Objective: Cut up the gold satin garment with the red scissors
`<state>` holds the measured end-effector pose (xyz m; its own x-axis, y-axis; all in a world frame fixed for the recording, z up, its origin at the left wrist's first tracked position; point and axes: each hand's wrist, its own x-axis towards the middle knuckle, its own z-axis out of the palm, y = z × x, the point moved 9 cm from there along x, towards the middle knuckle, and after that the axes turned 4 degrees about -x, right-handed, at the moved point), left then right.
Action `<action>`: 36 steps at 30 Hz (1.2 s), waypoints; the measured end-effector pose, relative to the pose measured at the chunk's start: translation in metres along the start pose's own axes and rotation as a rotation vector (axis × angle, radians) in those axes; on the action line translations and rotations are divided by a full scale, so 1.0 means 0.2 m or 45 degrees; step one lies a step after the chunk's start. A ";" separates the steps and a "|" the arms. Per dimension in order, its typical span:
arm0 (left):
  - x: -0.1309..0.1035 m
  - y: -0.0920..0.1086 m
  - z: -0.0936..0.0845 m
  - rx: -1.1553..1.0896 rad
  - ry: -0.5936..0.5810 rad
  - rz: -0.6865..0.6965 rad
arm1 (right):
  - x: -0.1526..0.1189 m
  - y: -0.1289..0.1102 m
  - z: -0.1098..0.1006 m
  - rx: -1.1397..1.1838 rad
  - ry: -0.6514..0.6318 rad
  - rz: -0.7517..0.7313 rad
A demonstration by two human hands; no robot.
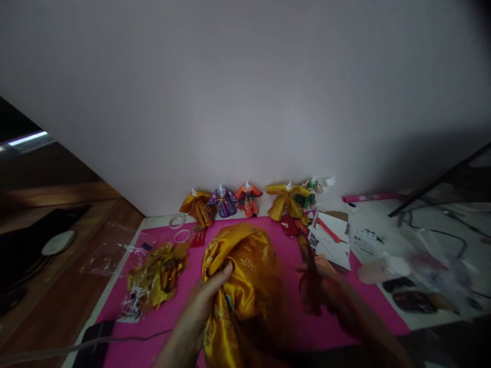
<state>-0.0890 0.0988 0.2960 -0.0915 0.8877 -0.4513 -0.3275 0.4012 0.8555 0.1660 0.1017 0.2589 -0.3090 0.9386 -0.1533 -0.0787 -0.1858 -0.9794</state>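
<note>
A bunched piece of golden-yellow satin (247,260) with woven patterns hangs over the middle of the mat. My left hand (209,296) is closed on its left side, thumb lying across a fold. To the right, apart from the cloth, my right hand (333,294) is blurred by motion. Its fingers are wrapped round what look like scissors (311,278) with dark red handles, the blades pointing up and away from me. Left of the cloth lies a heap of yellow fabric scraps (163,273) beside clear plastic wrapping.
Along the wall stand several small dressed doll forms, among them a purple one (222,201) and an orange one (248,199). The pink mat (284,230) covers the table. At the right are papers (333,237), a bottle (383,268) and plastic bags (441,271). A cable (115,339) crosses the front left.
</note>
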 end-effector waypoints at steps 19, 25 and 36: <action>0.01 0.01 0.06 -0.128 -0.042 -0.006 | -0.10 0.02 0.44 -0.233 -0.484 0.123; -0.02 -0.01 0.04 -0.096 0.032 0.016 | -0.10 -0.07 0.47 -0.109 -0.432 0.103; -0.08 0.05 0.09 -0.208 0.060 0.086 | -0.10 -0.05 0.47 -0.183 -0.450 0.133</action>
<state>-0.0739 0.0929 0.3171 -0.1612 0.8981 -0.4091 -0.4670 0.2958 0.8333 0.0842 0.0577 0.2840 -0.6174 0.7544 -0.2229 0.0959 -0.2091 -0.9732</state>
